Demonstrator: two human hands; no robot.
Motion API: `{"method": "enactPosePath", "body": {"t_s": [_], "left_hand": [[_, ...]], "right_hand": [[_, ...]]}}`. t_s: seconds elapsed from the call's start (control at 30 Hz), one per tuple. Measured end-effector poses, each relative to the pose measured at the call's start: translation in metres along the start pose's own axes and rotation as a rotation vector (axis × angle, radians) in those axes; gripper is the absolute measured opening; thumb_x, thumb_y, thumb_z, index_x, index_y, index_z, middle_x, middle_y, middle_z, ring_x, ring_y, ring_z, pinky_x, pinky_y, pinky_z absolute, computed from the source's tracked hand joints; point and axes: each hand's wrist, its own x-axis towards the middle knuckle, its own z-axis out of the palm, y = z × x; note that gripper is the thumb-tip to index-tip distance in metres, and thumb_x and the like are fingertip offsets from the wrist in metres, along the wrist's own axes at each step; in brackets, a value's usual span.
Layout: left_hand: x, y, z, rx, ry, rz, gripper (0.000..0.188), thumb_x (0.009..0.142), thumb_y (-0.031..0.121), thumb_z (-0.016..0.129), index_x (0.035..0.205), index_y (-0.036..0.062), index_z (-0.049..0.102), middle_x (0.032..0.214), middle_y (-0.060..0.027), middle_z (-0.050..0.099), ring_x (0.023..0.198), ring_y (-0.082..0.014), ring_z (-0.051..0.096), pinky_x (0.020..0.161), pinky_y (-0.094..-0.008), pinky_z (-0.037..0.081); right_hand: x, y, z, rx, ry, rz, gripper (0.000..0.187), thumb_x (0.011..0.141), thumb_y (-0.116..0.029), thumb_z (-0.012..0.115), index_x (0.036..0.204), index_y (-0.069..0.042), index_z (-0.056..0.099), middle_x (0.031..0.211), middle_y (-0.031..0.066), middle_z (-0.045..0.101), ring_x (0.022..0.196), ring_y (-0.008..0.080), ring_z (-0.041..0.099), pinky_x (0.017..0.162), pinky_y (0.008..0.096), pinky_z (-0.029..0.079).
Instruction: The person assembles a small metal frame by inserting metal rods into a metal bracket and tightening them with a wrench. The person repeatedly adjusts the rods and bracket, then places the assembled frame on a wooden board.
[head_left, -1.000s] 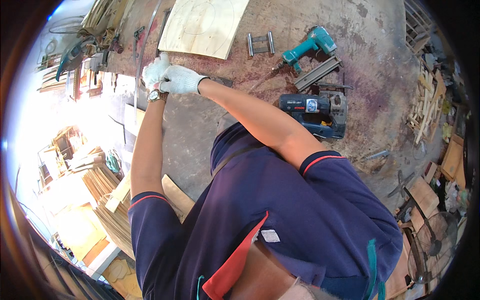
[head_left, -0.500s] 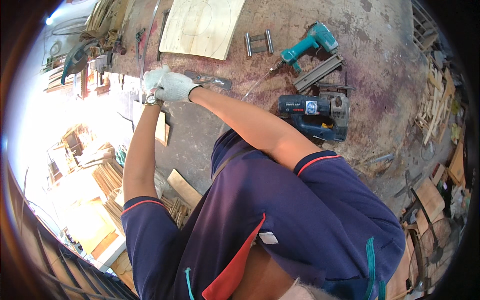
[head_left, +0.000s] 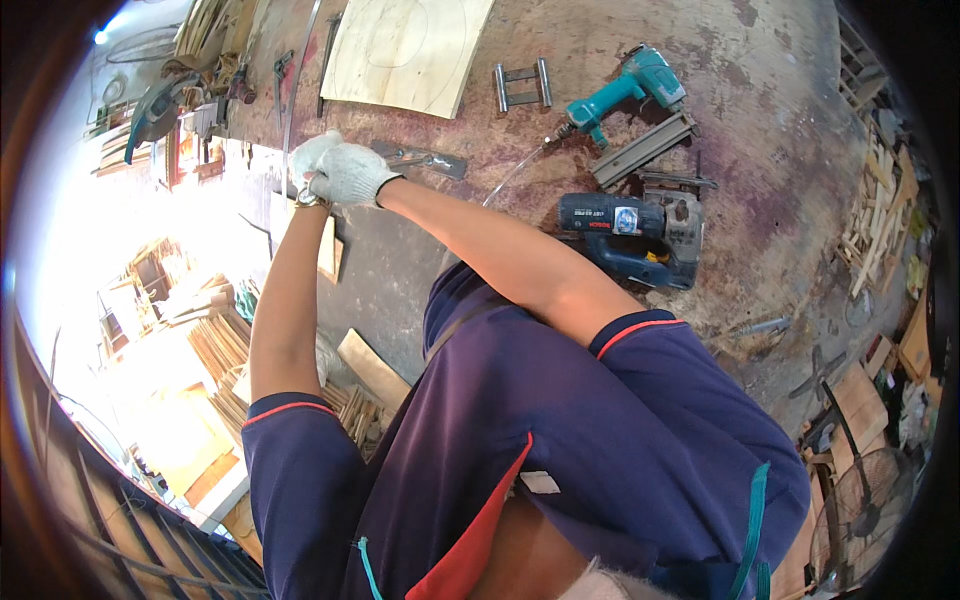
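Both my hands wear white knitted work gloves and meet over the near left edge of the worktable. The fingers of my right hand (head_left: 353,176) are closed at the wrist end of the glove on my left hand (head_left: 314,153), just above a wristwatch (head_left: 308,199). How the left fingers are held cannot be made out. Right beside the hands lies a flat dark metal tool (head_left: 432,161). Beyond them is a pale plywood sheet (head_left: 402,55) with curved pencil lines drawn on it.
On the worktable (head_left: 760,130) lie a teal air nailer (head_left: 625,92) with a hose, a strip of metal staples (head_left: 523,85) and a dark blue jigsaw (head_left: 640,238). A saw (head_left: 155,118) stands far left. Wood scraps (head_left: 875,210) are heaped at right, and a fan (head_left: 865,515) stands lower right.
The hands stay together at nearly the same spot, the right still at the left glove's wrist. The whole view has shifted slightly.
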Motion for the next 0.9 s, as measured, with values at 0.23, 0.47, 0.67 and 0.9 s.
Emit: {"method": "enactPosePath", "body": {"t_s": [0.23, 0.47, 0.67, 0.9], "left_hand": [[-0.003, 0.012, -0.023, -0.051, -0.182, -0.146, 0.029, 0.084, 0.031, 0.067, 0.086, 0.0026, 0.070, 0.087, -0.0227, 0.074, 0.086, -0.0389, 0.076, 0.070, -0.0485, 0.058], [-0.003, 0.008, -0.025, -0.056, -0.195, -0.166, 0.030, 0.084, 0.028, 0.066, 0.094, 0.0001, 0.068, 0.089, -0.0235, 0.074, 0.088, -0.0406, 0.075, 0.073, -0.0512, 0.058], [-0.007, 0.002, -0.018, -0.142, -0.139, -0.119, 0.029, 0.085, 0.028, 0.065, 0.096, 0.0011, 0.067, 0.089, -0.0229, 0.074, 0.088, -0.0409, 0.074, 0.073, -0.0524, 0.057], [-0.002, 0.007, -0.018, -0.062, -0.223, -0.171, 0.027, 0.086, 0.027, 0.064, 0.095, 0.0017, 0.067, 0.086, -0.0227, 0.073, 0.084, -0.0410, 0.074, 0.069, -0.0507, 0.057]], "right_hand": [[-0.009, -0.003, -0.005, 0.069, 0.016, -0.042, 0.048, 0.098, -0.044, 0.052, 0.093, -0.004, 0.078, 0.087, 0.0244, 0.072, 0.082, 0.0419, 0.072, 0.079, 0.0509, 0.056], [-0.012, -0.002, -0.001, 0.071, 0.035, -0.028, 0.052, 0.099, -0.044, 0.050, 0.091, 0.000, 0.076, 0.083, 0.0260, 0.070, 0.078, 0.0434, 0.071, 0.076, 0.0523, 0.056], [-0.012, -0.004, -0.013, 0.094, -0.069, -0.004, 0.055, 0.100, -0.045, 0.049, 0.088, 0.001, 0.076, 0.081, 0.0260, 0.070, 0.078, 0.0437, 0.071, 0.076, 0.0524, 0.057], [-0.013, -0.001, -0.009, 0.097, -0.112, -0.014, 0.050, 0.100, -0.040, 0.048, 0.087, -0.001, 0.077, 0.080, 0.0251, 0.071, 0.078, 0.0420, 0.072, 0.076, 0.0520, 0.057]]}}
